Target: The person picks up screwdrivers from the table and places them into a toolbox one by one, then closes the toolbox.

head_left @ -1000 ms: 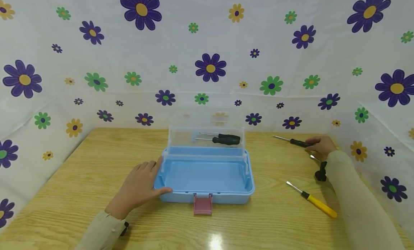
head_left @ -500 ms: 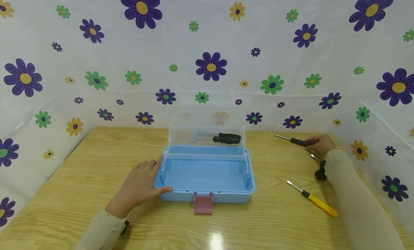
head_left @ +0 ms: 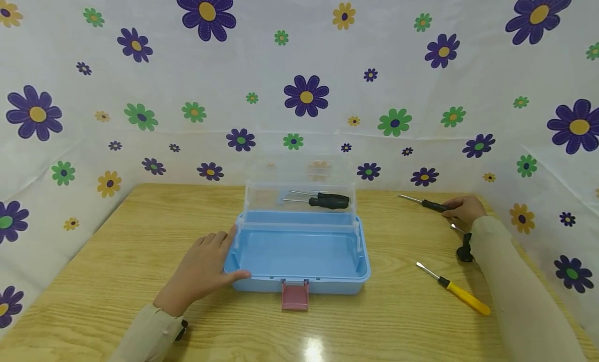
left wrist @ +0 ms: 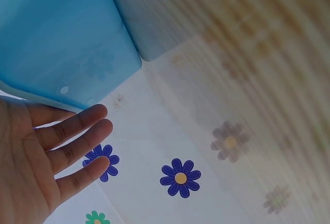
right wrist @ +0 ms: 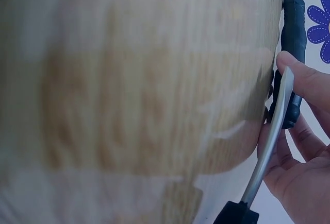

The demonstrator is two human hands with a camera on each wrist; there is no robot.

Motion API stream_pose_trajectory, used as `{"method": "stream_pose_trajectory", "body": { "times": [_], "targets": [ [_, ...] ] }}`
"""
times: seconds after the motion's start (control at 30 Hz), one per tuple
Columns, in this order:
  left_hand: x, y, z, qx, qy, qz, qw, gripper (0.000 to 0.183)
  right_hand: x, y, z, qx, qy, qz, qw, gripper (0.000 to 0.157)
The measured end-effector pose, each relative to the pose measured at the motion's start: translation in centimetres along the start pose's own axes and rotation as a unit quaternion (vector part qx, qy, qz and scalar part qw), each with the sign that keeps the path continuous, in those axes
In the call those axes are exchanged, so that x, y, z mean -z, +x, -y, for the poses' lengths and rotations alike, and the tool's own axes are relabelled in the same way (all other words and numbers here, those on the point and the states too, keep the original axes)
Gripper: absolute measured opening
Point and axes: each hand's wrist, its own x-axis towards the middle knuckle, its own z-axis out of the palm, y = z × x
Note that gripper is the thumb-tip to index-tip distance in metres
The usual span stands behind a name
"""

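Observation:
A light-blue toolbox (head_left: 337, 287) with a pink latch (head_left: 295, 297) has its clear lid (head_left: 299, 195) raised. My left hand (head_left: 198, 268) rests at its left end, thumb over the front rim and the other fingers extended along the side. In the left wrist view, those fingers (left wrist: 77, 128) touch the blue wall. At the far right, my right hand (head_left: 468, 210) pinches a black-handled screwdriver (head_left: 432, 205) by its handle end. Its shaft points left. In the right wrist view, the thumb lies on the black handle (right wrist: 294, 33), and a flat-tipped shaft (right wrist: 268, 152) of another screwdriver crosses in front.
A yellow-handled screwdriver (head_left: 460, 294) lies right of the toolbox. Two black-handled screwdrivers (head_left: 329, 202) show through the lid. Under the right forearm another screwdriver tip (head_left: 456, 228) shows, its handle hidden. Flower-printed cloth (head_left: 262, 65) borders the wooden table (head_left: 388, 331) behind.
The head view has shifted very slightly. Both hands, the toolbox and the screwdrivers keep practically the same places.

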Motion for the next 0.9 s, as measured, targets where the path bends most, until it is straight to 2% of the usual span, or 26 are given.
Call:
{"method": "stream_pose_trajectory", "body": {
  "times": [0.57,0.9],
  "targets": [
    [-0.21,0.05,0.13,0.002,-0.002,0.002,1.0000,0.104,0.29,-0.33,0.16,0.011,-0.023,0.003,1.000,0.041],
    [-0.12,0.08,0.15,0.003,-0.005,0.005,1.0000,0.104,0.52,-0.09,0.10,-0.009,0.021,0.015,1.000,0.054]
  ]
}}
